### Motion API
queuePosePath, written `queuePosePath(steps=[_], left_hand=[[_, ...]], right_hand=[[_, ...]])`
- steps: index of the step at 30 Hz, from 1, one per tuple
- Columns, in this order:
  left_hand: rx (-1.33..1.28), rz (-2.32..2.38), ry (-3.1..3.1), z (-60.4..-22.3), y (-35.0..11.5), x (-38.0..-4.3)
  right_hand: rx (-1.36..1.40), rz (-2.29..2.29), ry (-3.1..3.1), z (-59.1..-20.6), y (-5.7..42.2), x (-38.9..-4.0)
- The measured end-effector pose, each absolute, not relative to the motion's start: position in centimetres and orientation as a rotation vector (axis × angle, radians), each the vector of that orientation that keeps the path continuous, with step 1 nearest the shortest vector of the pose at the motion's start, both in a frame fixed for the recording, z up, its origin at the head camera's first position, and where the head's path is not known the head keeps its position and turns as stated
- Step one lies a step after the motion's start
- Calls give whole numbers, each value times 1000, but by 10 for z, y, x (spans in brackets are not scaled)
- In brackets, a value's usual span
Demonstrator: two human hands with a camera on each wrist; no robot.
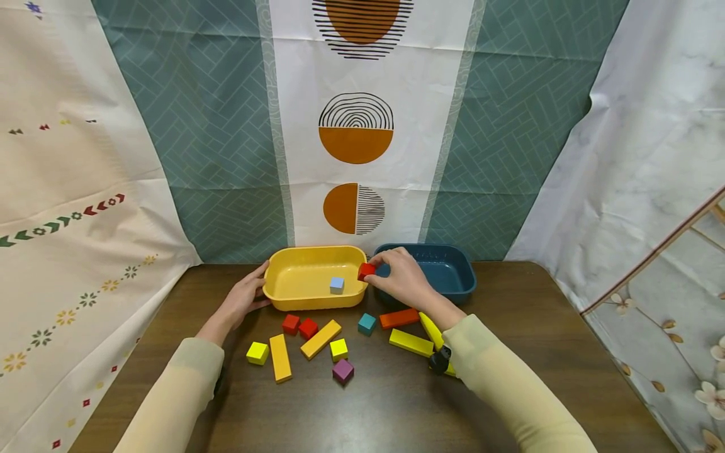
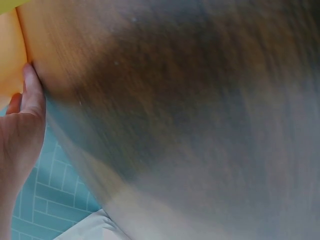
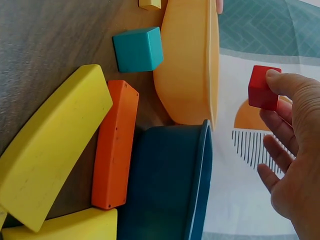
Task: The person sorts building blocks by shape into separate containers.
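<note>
My right hand [image 1: 403, 277] pinches a red cube [image 1: 365, 271] between thumb and fingers, above the right end of a yellow bin [image 1: 317, 302]. In the right wrist view the same red cube [image 3: 262, 89] is up off the table, with the other fingers spread loosely. A light blue block [image 1: 337, 285] lies inside the yellow bin. My left hand [image 1: 245, 294] rests against the bin's left end with its fingers extended along the outer wall. The left wrist view shows those fingers [image 2: 34, 95] touching the bin wall.
A dark blue bin [image 1: 453, 286] stands right of the yellow one. In front lie red cubes [image 1: 291, 324], yellow cubes [image 1: 257, 353], orange bars [image 1: 280, 358], a teal cube [image 1: 367, 324], a purple cube [image 1: 343, 372], a red-orange bar [image 1: 399, 318] and yellow pieces [image 1: 410, 343] under the right forearm.
</note>
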State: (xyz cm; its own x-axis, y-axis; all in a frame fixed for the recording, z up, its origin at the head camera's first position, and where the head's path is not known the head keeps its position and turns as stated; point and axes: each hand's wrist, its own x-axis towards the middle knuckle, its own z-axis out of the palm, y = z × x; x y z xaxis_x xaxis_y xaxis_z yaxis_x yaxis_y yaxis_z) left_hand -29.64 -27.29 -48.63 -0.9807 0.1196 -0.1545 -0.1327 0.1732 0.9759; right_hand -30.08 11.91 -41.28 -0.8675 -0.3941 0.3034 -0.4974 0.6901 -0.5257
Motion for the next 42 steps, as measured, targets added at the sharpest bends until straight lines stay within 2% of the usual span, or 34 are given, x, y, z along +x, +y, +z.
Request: queuePosePath(steps=[19, 42], left_hand=[[-15, 1910, 2242, -487, -273, -298], [-11, 1919, 2250, -487, -272, -296]], right_hand=[[720, 789, -2808, -417, 96, -322], [720, 702, -2791, -426, 84, -324]])
